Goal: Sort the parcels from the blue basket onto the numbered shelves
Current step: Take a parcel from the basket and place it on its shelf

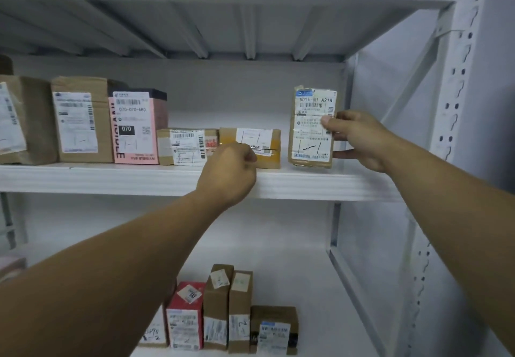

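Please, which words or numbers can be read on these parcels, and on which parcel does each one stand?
"501E-" and "A21B": label of the upright parcel in the right hand.
"070-070-AB0" and "070": label on the pink box.
"INVISIBLE BRA": pink box, upside down.
Other labels: too small or blurred.

Two arms are seen, each shown from the forearm down to the fingertips. The left forearm (125, 273) and the right forearm (446, 203) are seen bare along all the length that is shown, and their surfaces are rendered smooth and even. The left hand (227, 174) is shown by its back, where the knuckles (242, 157) are made out as a rounded ridge. On the right hand (359, 139) a short, trimmed thumbnail (325, 120) is shown. Finer surface detail is lost to blur.
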